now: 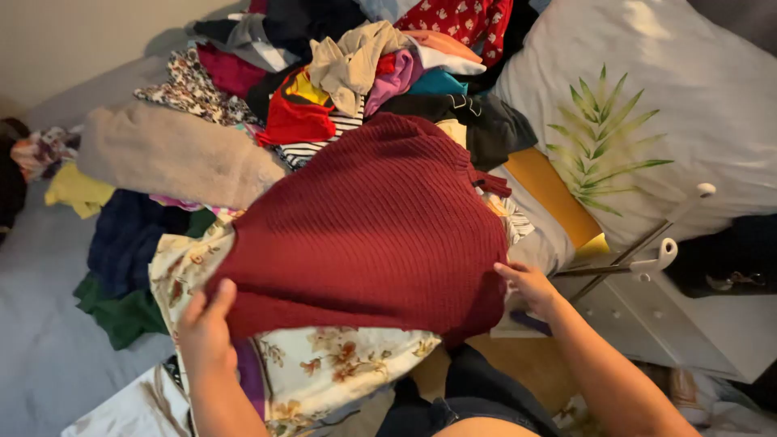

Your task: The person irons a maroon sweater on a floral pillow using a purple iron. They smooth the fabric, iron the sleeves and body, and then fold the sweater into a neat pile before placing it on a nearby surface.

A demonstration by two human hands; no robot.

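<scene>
While a bed (40, 364) carries a heaped clothes pile (324, 73) toward its far edge, a dark red knitted sweater (372, 226) is spread over a floral sheet (340, 364) near the front edge. Its lower left hem is pinched by the left hand (206, 328); its lower right corner is gripped by the right hand (530, 287).

A home bedroom: pillow (696, 97), bed (40, 356), clothes pile (324, 89).

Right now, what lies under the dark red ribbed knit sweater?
A cream floral-print fabric shows beneath the dark red ribbed knit sweater, which the left hand and right hand hold by its lower edge. Whatever sits under the sweater's middle is covered.
</scene>
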